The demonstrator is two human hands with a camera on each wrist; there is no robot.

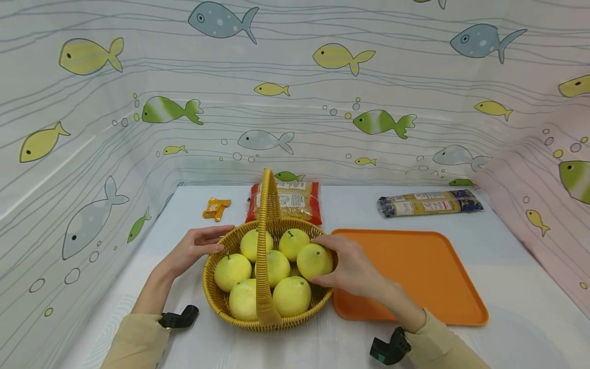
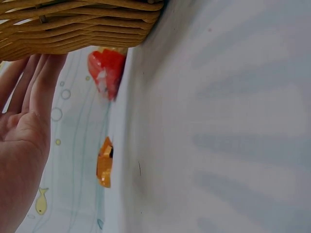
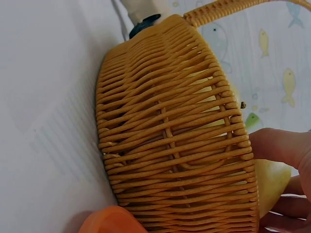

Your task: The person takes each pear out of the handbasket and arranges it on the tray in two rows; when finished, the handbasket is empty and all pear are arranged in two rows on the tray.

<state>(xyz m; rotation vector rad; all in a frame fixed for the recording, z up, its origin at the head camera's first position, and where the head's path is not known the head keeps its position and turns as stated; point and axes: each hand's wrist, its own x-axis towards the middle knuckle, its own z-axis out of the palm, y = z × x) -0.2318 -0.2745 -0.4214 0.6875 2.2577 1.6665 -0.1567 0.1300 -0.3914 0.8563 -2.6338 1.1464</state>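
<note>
While basket point(image 1: 221, 302) sits on table point(image 1: 507, 287) beside tray point(image 1: 415, 271), left hand point(image 1: 195, 248) rests flat on rim, fingers straight, together. Right hand point(image 1: 348, 266) curls round fruit point(image 1: 314, 260) inside basket. Fruit looks round, firm, bit heavy, smooth; best cupped from side.

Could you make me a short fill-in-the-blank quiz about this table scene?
1. The right hand grips a yellow ____ in the basket.
2. The left hand touches the basket's ____.
3. Right of the basket lies an orange ____.

Missing words: fruit; rim; tray
</note>
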